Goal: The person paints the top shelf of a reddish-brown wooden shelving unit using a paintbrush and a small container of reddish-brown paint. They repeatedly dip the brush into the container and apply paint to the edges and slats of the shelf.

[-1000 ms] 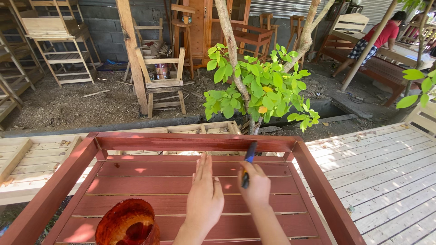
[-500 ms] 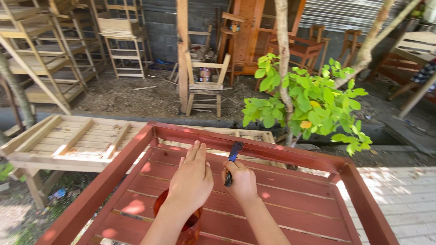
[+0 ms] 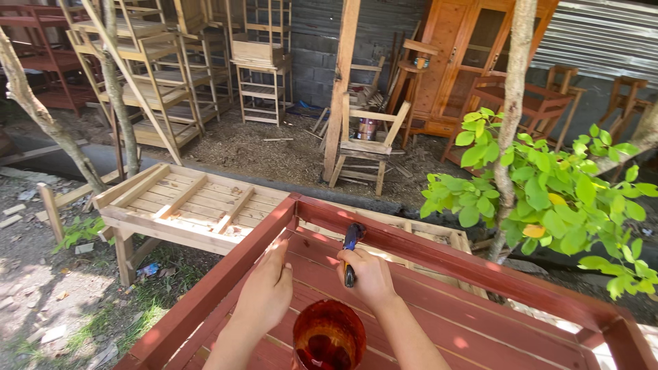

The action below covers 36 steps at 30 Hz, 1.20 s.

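Where the earlier frames showed the red-stained slatted frame (image 3: 439,267) nearly square-on, it is now seen at an angle, its far rail running from upper left down to the right. The right hand (image 3: 370,277) is closed around the dark handle of a paintbrush (image 3: 351,250), whose bristle end is laid against the inner face of that far rail; the grip matches the one seen half a second ago. The left hand (image 3: 267,291), fingers together and palm down, is pressed flat on the slats beside the left rail, much as before. A round container of red-brown stain (image 3: 329,337) is seen between the two forearms, more plainly than half a second ago, when it was largely covered by the left arm. An unpainted wooden frame (image 3: 185,202) is now seen fully at the left, and the leafy small tree (image 3: 548,199) is placed at the right.
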Each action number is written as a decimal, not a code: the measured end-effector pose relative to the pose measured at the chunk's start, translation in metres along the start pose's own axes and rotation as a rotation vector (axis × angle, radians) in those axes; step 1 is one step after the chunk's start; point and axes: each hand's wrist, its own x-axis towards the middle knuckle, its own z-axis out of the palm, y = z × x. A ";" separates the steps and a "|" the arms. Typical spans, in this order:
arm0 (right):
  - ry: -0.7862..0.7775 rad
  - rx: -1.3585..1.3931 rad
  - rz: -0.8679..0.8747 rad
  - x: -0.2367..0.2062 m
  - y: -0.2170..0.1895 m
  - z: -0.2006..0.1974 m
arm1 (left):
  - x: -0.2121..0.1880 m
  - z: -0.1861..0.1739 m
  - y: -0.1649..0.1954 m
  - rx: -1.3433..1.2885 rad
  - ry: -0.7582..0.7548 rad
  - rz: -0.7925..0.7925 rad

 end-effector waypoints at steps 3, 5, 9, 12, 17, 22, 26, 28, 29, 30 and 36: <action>-0.024 0.061 -0.101 0.011 0.000 0.015 | 0.002 0.003 -0.020 -0.018 0.039 0.030; -0.028 0.055 -0.128 0.019 -0.001 0.027 | 0.005 0.007 -0.032 -0.022 0.065 0.082; -0.065 0.131 -0.184 0.033 -0.003 0.045 | 0.005 0.012 -0.046 -0.067 0.075 0.072; -0.099 0.171 -0.224 0.040 -0.005 0.054 | 0.000 0.012 -0.052 -0.144 0.051 0.046; -0.183 0.224 -0.273 0.048 -0.004 0.061 | -0.008 0.017 -0.056 -0.244 0.035 0.013; -0.109 0.244 -0.212 0.038 0.013 0.049 | -0.012 0.024 -0.059 -0.226 0.055 0.115; -0.127 0.173 -0.150 0.016 0.032 0.019 | -0.015 0.035 -0.052 -0.192 0.023 -0.028; -0.162 0.123 -0.132 0.003 0.040 0.001 | -0.015 0.040 -0.047 -0.223 0.030 -0.074; -0.183 0.075 -0.117 -0.005 0.043 -0.011 | -0.015 0.042 -0.045 -0.223 0.042 -0.068; -0.206 0.028 -0.101 -0.013 0.047 -0.022 | -0.014 0.044 -0.043 -0.225 0.052 -0.064; -0.269 -0.004 -0.189 -0.021 0.060 -0.037 | -0.009 0.040 -0.044 -0.229 0.065 -0.072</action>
